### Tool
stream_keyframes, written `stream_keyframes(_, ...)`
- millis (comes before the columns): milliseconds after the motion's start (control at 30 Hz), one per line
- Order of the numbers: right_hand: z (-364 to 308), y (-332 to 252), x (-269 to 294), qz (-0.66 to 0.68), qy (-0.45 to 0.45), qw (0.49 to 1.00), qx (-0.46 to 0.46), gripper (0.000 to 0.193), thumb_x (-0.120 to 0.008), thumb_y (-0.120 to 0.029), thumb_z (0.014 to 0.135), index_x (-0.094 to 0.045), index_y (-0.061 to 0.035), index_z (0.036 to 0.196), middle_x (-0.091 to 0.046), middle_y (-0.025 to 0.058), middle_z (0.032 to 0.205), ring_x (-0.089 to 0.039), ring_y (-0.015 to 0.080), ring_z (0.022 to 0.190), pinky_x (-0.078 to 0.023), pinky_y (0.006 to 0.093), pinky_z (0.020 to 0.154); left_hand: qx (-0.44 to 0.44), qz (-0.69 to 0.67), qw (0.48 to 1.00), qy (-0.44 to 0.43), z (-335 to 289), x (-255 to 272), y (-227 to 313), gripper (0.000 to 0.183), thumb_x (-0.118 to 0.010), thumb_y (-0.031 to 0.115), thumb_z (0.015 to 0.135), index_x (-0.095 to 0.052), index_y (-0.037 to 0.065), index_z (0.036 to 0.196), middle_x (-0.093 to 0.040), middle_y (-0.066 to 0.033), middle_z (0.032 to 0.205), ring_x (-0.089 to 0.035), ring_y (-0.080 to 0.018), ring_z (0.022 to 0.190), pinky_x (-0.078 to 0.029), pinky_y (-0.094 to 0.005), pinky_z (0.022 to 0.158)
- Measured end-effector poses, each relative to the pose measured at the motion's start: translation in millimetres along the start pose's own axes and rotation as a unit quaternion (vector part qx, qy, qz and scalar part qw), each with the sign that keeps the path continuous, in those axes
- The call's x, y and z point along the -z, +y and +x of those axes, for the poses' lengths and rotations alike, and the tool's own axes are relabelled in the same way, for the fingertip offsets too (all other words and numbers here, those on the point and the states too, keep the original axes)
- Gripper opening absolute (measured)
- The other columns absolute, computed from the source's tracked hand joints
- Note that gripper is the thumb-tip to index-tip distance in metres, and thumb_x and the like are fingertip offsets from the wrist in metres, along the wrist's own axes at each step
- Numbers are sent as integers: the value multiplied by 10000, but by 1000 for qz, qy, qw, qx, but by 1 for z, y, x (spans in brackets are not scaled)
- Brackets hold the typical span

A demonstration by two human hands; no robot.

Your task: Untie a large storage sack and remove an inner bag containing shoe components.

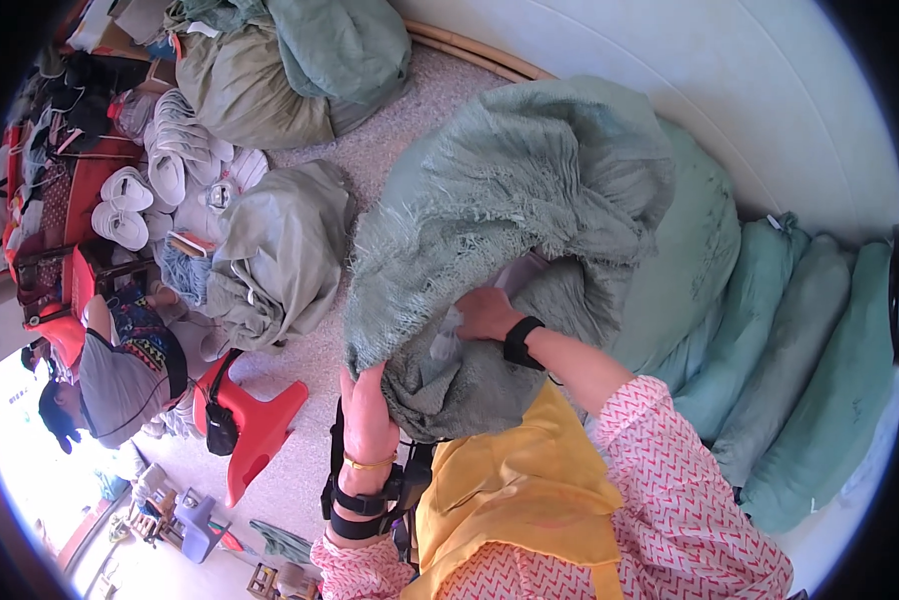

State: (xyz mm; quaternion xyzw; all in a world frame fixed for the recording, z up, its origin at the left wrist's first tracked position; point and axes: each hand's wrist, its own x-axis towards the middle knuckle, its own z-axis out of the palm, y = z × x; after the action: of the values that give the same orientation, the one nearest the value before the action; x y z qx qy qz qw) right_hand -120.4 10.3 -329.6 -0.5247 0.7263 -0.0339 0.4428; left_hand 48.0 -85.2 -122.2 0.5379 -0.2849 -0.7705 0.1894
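Observation:
A large grey-green woven sack (510,170) with a frayed mouth stands gaping in front of me. My left hand (367,405) is at the near left of its rim, closed on the fabric; the fingertips are hidden under the cloth. My right hand (487,314) reaches inside the mouth, fingers bent down and closed at a crumpled translucent plastic bag (447,342). Its fingertips are partly hidden. Behind that hand, a pale, light purple item (520,272) shows inside the sack. The rest of the contents is out of sight.
Full green sacks (810,350) lie along the wall at right; more sacks (340,60) stand at the back. A grey sack (290,245) sits left, beside white shoes (170,150). A red stool (255,425) stands near a seated person (135,370) at far left.

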Motion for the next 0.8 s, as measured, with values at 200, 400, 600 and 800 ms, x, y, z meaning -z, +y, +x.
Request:
stream_keyframes(200, -88, 22, 5, 89, 26, 995, 20, 408, -682, -384, 727, -760, -82, 990, -723, 178, 920, -690, 383, 891, -543, 482, 796, 6, 8, 994, 105, -10, 1, -2, 389, -575, 168, 993, -544, 6, 1346, -623, -111, 1301, -592, -255, 1206, -477, -386, 1003)
stream_keyframes(400, -213, 23, 40, 172, 3, 984, -37, 390, -696, -262, 701, -758, -95, 1047, -697, 205, 865, -675, 385, 823, -533, 461, 765, -17, 64, 994, 84, -16, 6, -26, 393, -620, 142, 956, -525, -19, 1301, -618, -107, 1250, -583, -190, 1128, -471, -326, 965)
stream_keyframes(600, -292, -22, 118, 277, 29, 959, -44, 365, -685, -231, 694, -733, -52, 1009, -647, 200, 746, -644, 354, 686, -505, 399, 640, 3, 81, 990, 114, -24, 1, -28, 409, -624, 148, 948, -538, -29, 1307, -636, -109, 1225, -601, -190, 1092, -490, -327, 929)
stream_keyframes(800, -374, -57, 180, 449, 190, 873, -26, 329, -732, -211, 706, -678, 38, 914, -614, 76, 688, -586, 167, 618, -428, 323, 582, -48, 82, 991, 91, -20, 12, -43, 389, -629, 136, 940, -567, -41, 1280, -659, -120, 1192, -640, -206, 1037, -523, -342, 882)
